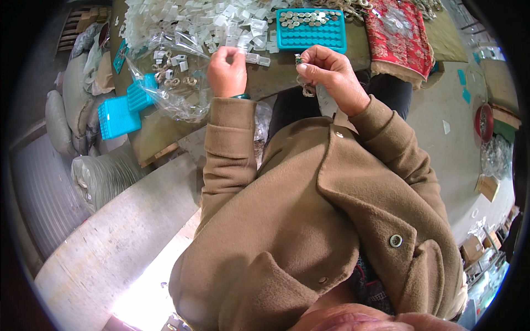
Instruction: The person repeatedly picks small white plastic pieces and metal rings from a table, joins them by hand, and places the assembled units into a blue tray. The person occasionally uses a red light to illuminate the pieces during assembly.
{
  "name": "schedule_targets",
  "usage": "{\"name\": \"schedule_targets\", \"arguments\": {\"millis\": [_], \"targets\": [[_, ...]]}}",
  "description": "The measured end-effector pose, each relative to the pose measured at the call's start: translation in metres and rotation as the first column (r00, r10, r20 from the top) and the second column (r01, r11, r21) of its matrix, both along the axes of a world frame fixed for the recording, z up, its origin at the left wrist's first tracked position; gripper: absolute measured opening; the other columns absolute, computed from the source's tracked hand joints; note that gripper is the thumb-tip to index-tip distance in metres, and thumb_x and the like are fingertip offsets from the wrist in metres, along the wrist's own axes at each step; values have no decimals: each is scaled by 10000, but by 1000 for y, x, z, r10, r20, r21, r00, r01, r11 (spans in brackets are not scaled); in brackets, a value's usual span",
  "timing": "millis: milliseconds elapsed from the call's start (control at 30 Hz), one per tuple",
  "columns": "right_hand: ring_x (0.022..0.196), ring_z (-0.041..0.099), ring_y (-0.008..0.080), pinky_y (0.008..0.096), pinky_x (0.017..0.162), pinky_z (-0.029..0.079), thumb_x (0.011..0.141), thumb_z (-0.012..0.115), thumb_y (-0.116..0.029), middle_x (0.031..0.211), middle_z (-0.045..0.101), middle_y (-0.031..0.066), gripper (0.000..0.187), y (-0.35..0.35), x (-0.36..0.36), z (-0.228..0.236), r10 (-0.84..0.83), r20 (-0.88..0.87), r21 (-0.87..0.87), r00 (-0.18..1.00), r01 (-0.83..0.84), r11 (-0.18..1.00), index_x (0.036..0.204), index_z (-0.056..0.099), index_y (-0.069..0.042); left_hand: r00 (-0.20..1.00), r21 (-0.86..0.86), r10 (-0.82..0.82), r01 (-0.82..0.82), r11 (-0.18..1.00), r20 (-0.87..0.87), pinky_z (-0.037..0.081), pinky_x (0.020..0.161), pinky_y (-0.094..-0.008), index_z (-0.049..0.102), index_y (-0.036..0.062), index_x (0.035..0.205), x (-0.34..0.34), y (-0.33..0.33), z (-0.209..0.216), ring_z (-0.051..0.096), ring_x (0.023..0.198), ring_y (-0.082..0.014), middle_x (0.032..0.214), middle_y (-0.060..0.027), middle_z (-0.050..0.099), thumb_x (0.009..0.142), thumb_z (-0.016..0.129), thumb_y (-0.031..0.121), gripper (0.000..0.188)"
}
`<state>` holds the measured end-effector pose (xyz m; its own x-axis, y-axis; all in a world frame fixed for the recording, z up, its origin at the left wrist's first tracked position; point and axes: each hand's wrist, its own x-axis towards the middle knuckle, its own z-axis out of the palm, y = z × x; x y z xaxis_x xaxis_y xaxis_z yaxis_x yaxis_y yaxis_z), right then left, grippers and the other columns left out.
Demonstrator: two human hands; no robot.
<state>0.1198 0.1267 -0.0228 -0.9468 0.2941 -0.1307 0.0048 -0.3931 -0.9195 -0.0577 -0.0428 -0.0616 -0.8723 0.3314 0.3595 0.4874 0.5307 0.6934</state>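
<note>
My left hand (227, 73) is closed, its fingertips at the near edge of a heap of small clear and white plastic cases (221, 25). Something pale shows at those fingertips, too blurred to name. Between thumb and forefinger my right hand (335, 78) pinches a corded pendant (298, 58), small and dark with a glint of metal. Its beige cord (307, 88) dangles below the fingers. Just beyond this hand lies a blue tray (309, 43) with rows of pockets, its far rows holding several round metallic pieces (309, 20).
A clear plastic bag (185, 102) with white cases and coiled cords lies left of my left hand. Blue trays (118, 117) stand at the table's left edge. Red patterned cloth (398, 44) hangs over the edge at right. Sacks (74, 91) are piled on the floor at left.
</note>
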Motion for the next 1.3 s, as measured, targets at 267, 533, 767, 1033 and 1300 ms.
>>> {"name": "schedule_targets", "arguments": {"millis": [267, 533, 767, 1033, 1300], "targets": [[709, 475, 31, 188, 616, 379, 907, 655, -117, 779, 528, -47, 90, 2, -6, 20, 42, -103, 122, 994, -29, 992, 925, 585, -64, 568, 487, -401, 1, 873, 718, 419, 523, -187, 670, 61, 885, 35, -5, 47, 557, 603, -45, 771, -8, 661, 893, 669, 144, 84], [675, 495, 38, 203, 598, 398, 910, 669, -126, 752, 551, -41, 95, 0, 2, 24, -9, -56, 217, 998, 21, 976, 953, 620, -56, 258, 725, -701, 5, 689, 665, 563, 719, -249, 626, 41, 890, 63, 18, 74, 671, 807, -124, 1028, -64, 671, 916, 627, 171, 133], [682, 532, 61, 221, 661, 441, 915, 650, -122, 765, 585, -18, 80, 0, 4, 14, -63, -23, -98, 998, 60, 993, 922, 621, -48, 477, 732, -667, 71, 678, 572, 561, 686, -228, 645, 23, 1000, 89, 32, 58, 650, 754, -90, 925, -31, 676, 912, 678, 119, 135], [696, 555, 86, 231, 682, 463, 938, 617, -136, 782, 610, 7, 91, -5, 8, 13, -56, 3, -219, 998, 55, 974, 946, 633, -47, 567, 771, -635, 0, 637, 525, 569, 727, -239, 652, -23, 1160, 95, 33, 44, 659, 811, -107, 996, -52, 682, 911, 666, 57, 261], [711, 572, 87, 242, 663, 476, 930, 626, -101, 809, 621, 13, 92, -9, 7, 19, -62, -51, -39, 997, 60, 997, 980, 636, -24, 650, 763, -617, 88, 641, 443, 576, 794, -270, 635, -45, 1190, 96, 31, 46, 660, 875, -133, 1049, -100, 684, 909, 643, -4, 283]]}}
